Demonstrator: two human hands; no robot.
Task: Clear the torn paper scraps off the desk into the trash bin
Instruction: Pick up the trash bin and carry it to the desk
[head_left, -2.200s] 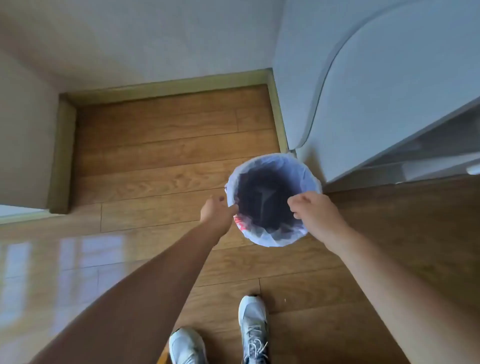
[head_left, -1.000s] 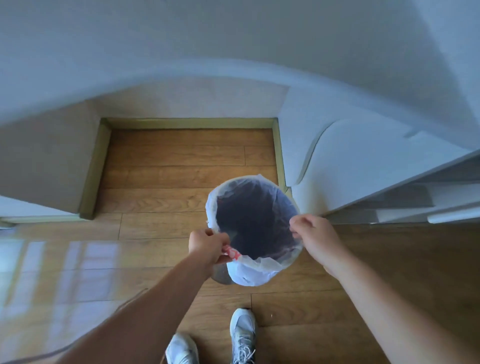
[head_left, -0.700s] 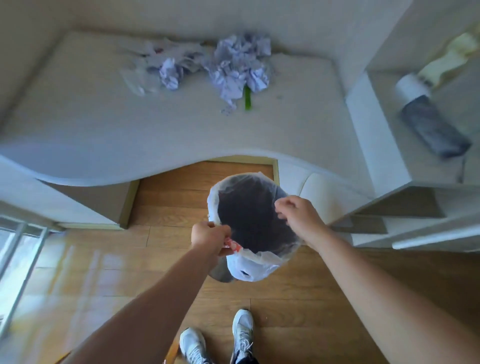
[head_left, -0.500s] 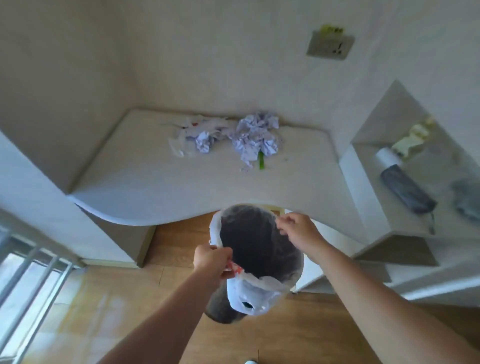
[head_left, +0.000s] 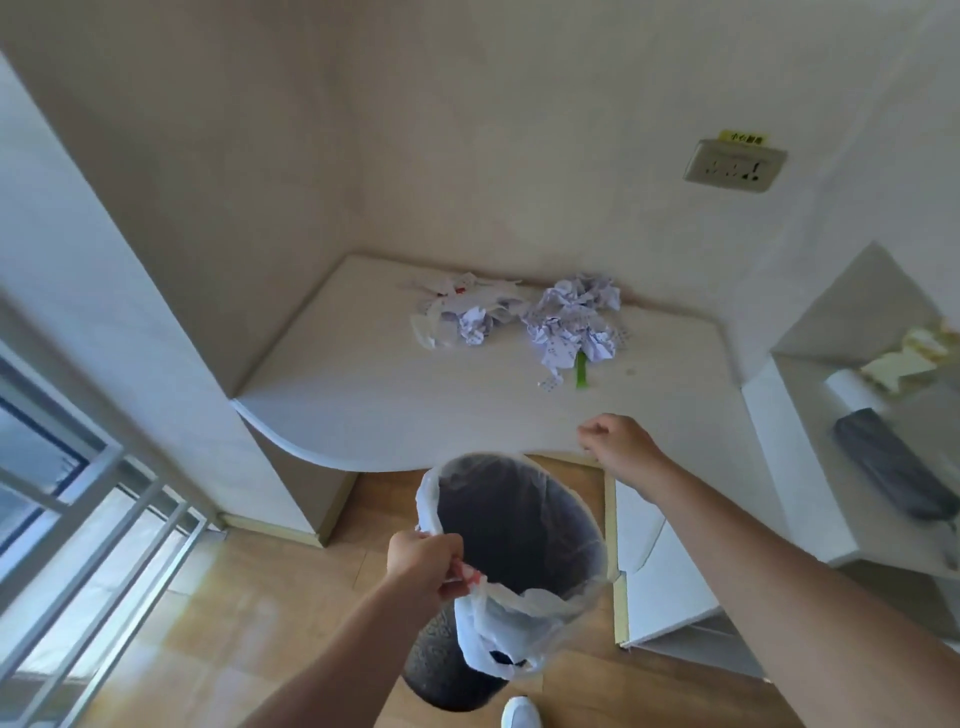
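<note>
A dark trash bin (head_left: 514, 530) lined with a white plastic bag hangs in the air just below the desk's front edge. My left hand (head_left: 426, 564) grips its near rim and the bag. My right hand (head_left: 618, 444) is off the bin, loosely curled and holding nothing, above the front edge of the white desk (head_left: 374, 410). Crumpled and torn paper scraps (head_left: 571, 322) lie in a heap at the back of the desk. A second, flatter pile of scraps (head_left: 462, 312) lies to their left. A green strip (head_left: 582, 371) lies beside the heap.
A side shelf (head_left: 810, 467) at the right holds a folded dark umbrella (head_left: 888, 467) and a white roll (head_left: 849, 392). A wall socket (head_left: 735, 169) sits above the desk. Window bars (head_left: 78, 509) stand at the left. Wooden floor (head_left: 234, 613) lies below, with my white shoe (head_left: 519, 714).
The bin has been lifted from the floor up to desk height. My right hand has let go of the rim and moved forward over the desk edge. My view has tilted up.
</note>
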